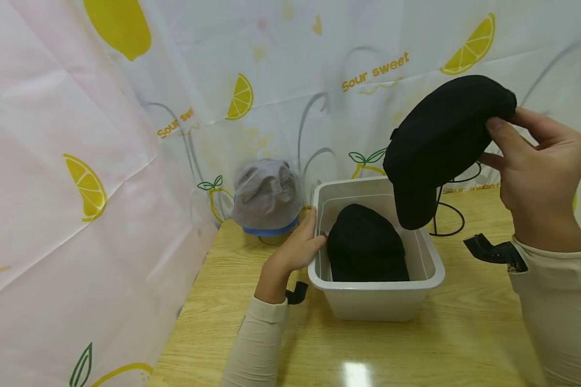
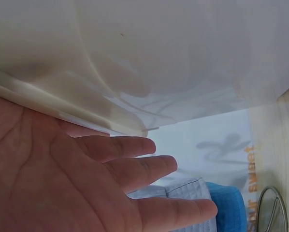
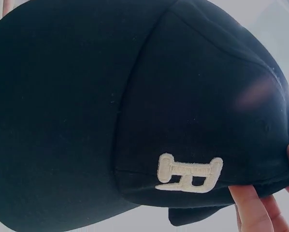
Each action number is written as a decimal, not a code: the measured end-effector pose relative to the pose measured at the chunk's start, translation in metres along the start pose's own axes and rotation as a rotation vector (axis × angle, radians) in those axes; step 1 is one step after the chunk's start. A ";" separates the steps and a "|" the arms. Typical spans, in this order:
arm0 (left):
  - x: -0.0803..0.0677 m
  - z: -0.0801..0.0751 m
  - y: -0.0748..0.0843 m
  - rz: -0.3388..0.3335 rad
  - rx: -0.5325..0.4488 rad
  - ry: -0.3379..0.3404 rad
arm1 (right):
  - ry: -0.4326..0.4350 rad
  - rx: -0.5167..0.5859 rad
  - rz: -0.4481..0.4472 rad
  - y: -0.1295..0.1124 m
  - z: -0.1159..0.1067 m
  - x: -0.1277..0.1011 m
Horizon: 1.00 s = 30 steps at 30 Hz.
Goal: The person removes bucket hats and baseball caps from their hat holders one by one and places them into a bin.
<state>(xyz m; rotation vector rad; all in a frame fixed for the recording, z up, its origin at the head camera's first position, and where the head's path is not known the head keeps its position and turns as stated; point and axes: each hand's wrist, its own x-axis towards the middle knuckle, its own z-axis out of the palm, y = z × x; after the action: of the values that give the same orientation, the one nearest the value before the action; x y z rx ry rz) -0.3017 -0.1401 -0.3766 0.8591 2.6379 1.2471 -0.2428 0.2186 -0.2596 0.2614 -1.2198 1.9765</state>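
Resting your left hand (image 1: pixel 297 250) against the left wall of the white bin (image 1: pixel 368 301), you keep its grip wide, fingers (image 2: pixel 149 169) straight and holding nothing. That bin sits on the wooden table (image 1: pixel 416 349) with a black hat (image 1: pixel 365 244) lying inside it. Your right hand (image 1: pixel 537 166) is raised above and to the right of the bin, its grip pinching the edge of a black cap (image 1: pixel 440 134), which hangs in the air with its brim pointing down. White embroidery (image 3: pixel 189 172) shows on the cap. Farther back, left of the bin, a grey hat (image 1: pixel 266 196) stands before the lemon-printed curtain (image 1: pixel 101 134).
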 end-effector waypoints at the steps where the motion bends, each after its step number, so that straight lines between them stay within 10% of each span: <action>1: 0.000 0.000 0.000 0.005 -0.003 0.002 | -0.015 0.010 0.008 0.000 0.002 0.002; 30: 0.000 -0.001 -0.001 -0.039 0.018 -0.008 | -0.248 -0.005 0.225 0.035 0.043 0.006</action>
<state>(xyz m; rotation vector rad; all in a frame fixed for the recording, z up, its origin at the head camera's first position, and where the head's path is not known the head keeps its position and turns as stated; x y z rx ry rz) -0.3027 -0.1413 -0.3760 0.8094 2.6511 1.2099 -0.2809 0.1779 -0.2576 0.3904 -1.4657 2.1819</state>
